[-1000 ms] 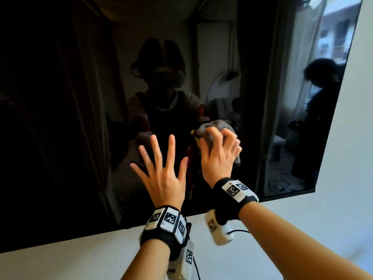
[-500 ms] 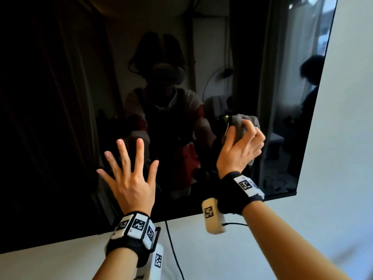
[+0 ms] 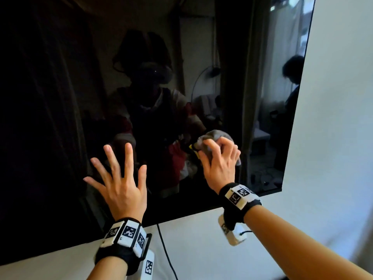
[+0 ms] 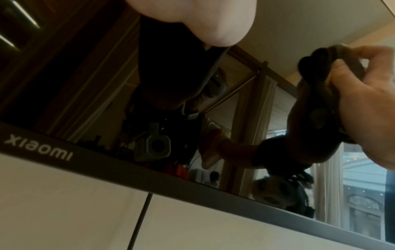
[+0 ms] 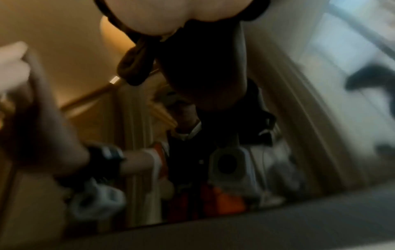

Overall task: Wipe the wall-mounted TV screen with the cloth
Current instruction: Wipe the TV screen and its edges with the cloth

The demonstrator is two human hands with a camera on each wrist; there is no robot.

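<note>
Right hand point(image 3: 219, 166) clenching bunched grey cloth point(image 3: 216, 138) against Xiaomi TV screen point(image 3: 60, 98), nearing its lower-right corner; unwiped glass probably lying leftward. Left hand point(image 3: 121, 186) splaying flat, grasping nothing.

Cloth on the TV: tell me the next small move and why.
Probably sweep the cloth rightward toward the TV screen's right edge. The right hand grips it bunched against the glass, short of that edge, while the left hand is spread flat over the glass beside it.

The right hand point(image 3: 220, 161) with the bunched cloth point(image 3: 216, 138) sits further right on the TV screen point(image 3: 50, 118) than a second ago; the left hand point(image 3: 121, 184) is lower and further left. Their gap is wider.
</note>
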